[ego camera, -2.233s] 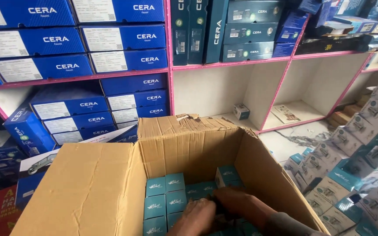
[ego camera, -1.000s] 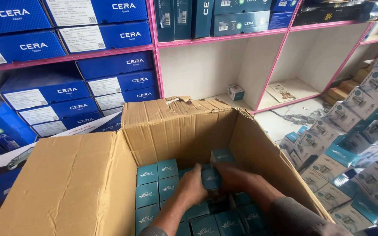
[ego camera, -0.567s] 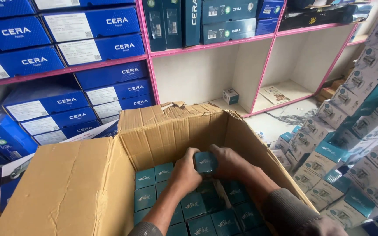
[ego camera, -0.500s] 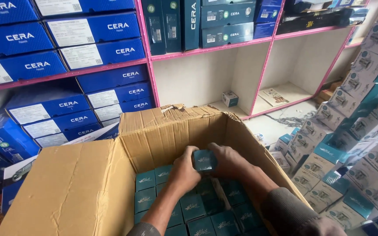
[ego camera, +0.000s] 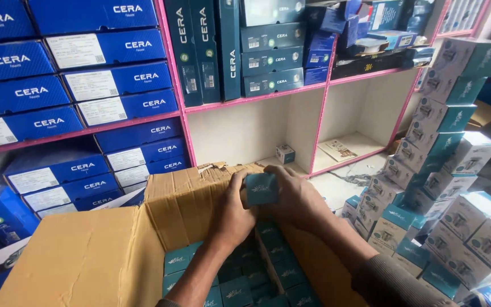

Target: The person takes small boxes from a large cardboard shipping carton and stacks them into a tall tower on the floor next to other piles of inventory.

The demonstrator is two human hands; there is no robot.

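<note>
Both hands (ego camera: 268,207) raised, clasping teal box (ego camera: 261,189)

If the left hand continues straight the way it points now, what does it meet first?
Probably the carton's back wall: the left hand, gripping the small teal box, points up and away over it; depth is unclear.
</note>
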